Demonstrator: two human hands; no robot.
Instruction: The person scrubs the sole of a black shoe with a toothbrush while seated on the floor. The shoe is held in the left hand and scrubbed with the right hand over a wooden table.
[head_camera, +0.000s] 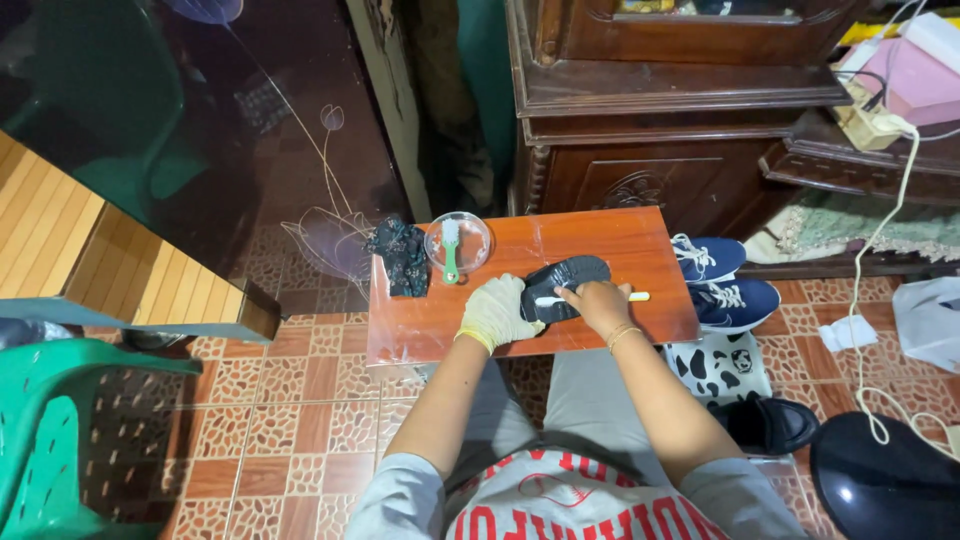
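The gloved left hand (497, 312) pressed closed on a dark shoe (562, 283) at the worktop's (620, 250) centre. The right hand (600, 303) gripped a white toothbrush (592, 298) against it. At eleven o'clock sat a clear bowl (458, 241); blue sneakers (725, 285) lay on tiled floor (290, 400) at three.

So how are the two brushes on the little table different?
The green brush lies untouched in the clear bowl, while the white brush is gripped in the bare right hand over the dark insole. The green one points toward the person; the white one lies crosswise. The green one has a green handle with white bristles; the white one is pale all over. Both are small and slim.
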